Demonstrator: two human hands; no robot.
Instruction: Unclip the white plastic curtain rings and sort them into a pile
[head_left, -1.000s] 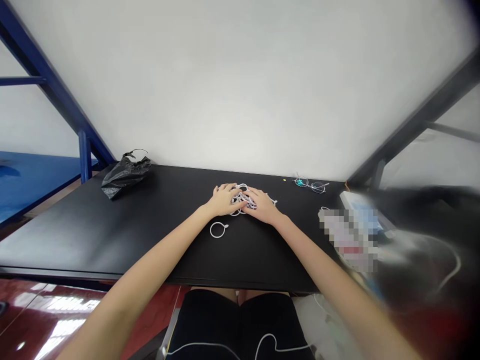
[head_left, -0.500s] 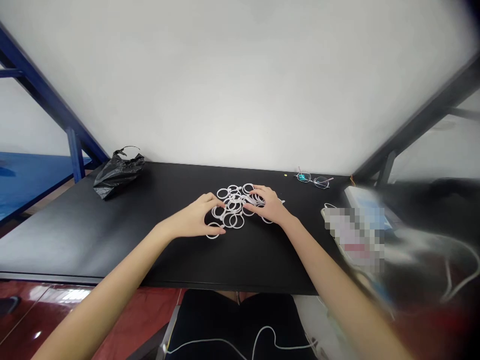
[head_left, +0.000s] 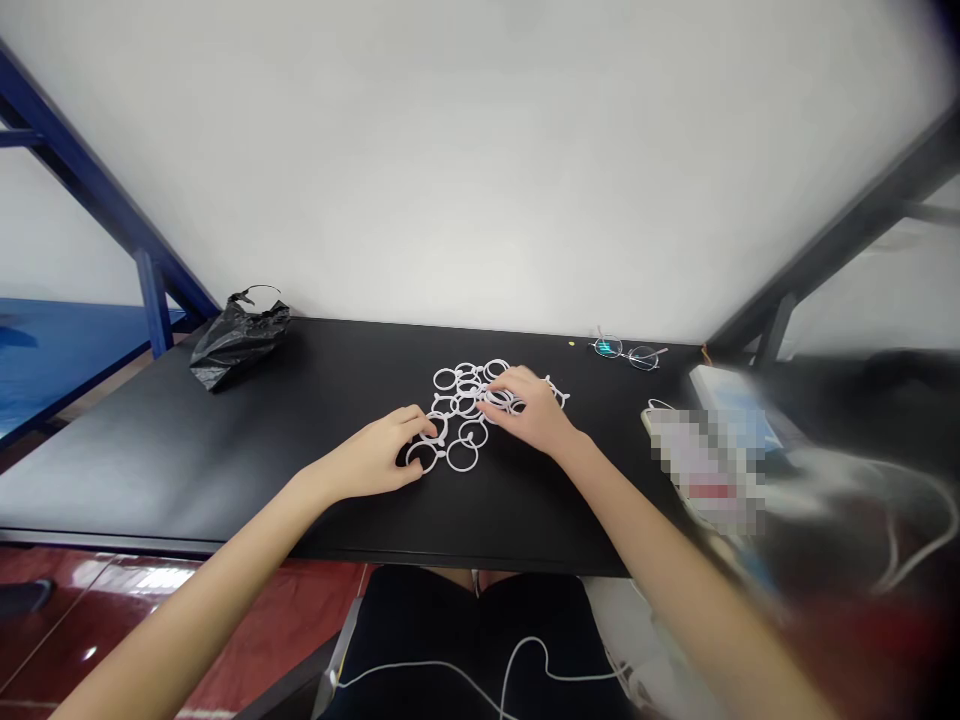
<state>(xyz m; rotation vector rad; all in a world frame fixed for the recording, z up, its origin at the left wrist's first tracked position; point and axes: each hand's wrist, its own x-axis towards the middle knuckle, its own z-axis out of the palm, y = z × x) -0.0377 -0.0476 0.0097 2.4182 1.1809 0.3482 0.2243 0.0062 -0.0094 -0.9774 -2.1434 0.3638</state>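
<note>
A loose cluster of thin white rings with small knobs [head_left: 462, 456] lies on the black tabletop [head_left: 360, 360], many overlapping. My left hand [head_left: 390, 450] is at the cluster's near left side, thumb and fingers apart. Its fingertips reach the rings there, the thumb at the edge of the lowest left one. Over the right part of the pile, my right hand [head_left: 531, 410] has its thumb and forefinger parted, with rings showing between and beneath them. The palm and the other fingers hide part of the pile, and a few rings stick out beyond the hand.
A crumpled black plastic bag [head_left: 241, 342] lies at the back left. Eyeglasses [head_left: 625, 353] rest at the back right. Nearer on the right are a blurred-out phone-like item [head_left: 705, 470], a white box [head_left: 724, 395] and white cables. A pale wall [head_left: 480, 180] rises behind.
My left hand has moved slightly left and toward me. Rings near it have spread apart, several shifting toward the near edge. My right hand has shifted a little left over the pile.
</note>
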